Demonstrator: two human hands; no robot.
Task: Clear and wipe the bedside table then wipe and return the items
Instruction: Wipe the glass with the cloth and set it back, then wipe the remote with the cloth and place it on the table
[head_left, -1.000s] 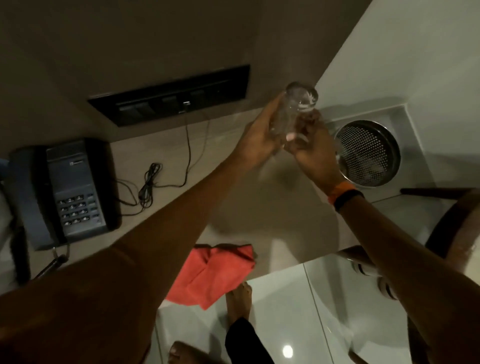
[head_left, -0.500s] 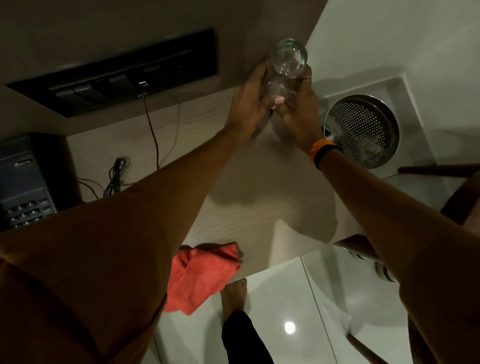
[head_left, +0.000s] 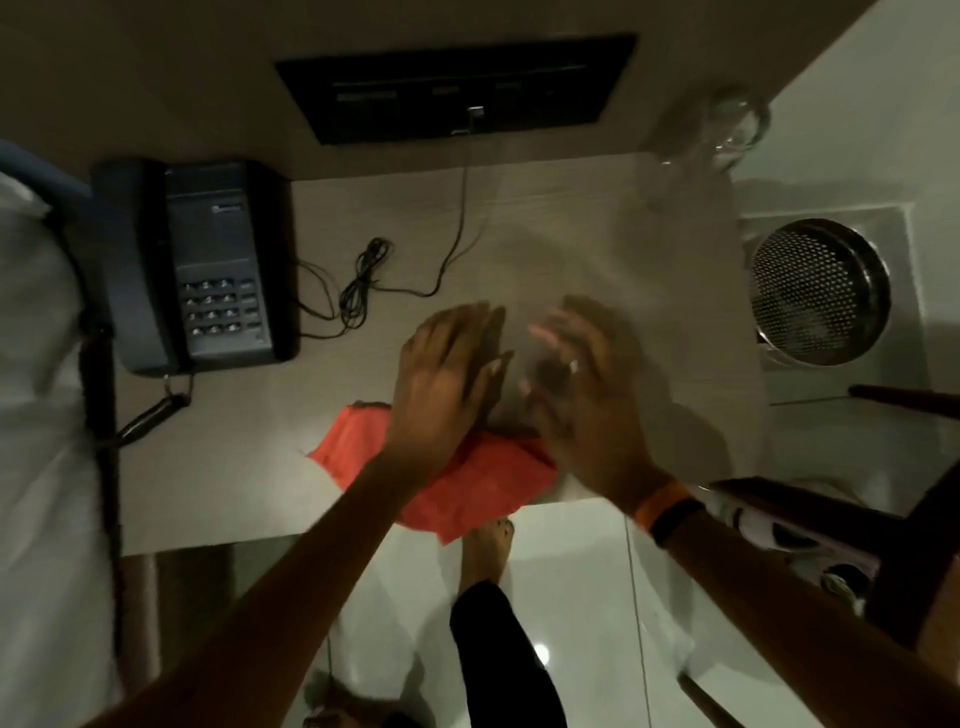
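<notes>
Hotel rm: bedside phone (head_left: 208, 265), bed (head_left: 36, 395)

Half a second ago both hands held the clear glass (head_left: 730, 130) up in the air at the far right; now neither touches it. It stands blurred at the far right corner of the tabletop (head_left: 571, 234). The left hand (head_left: 441, 384) and right hand (head_left: 582, 400) have drawn back to the near edge, side by side with a gap between them. Their fingers are loosely spread and hold nothing, and they are partly over the red cloth (head_left: 467, 488). The head has turned left, so the whole telephone (head_left: 208, 260) shows again.
</notes>
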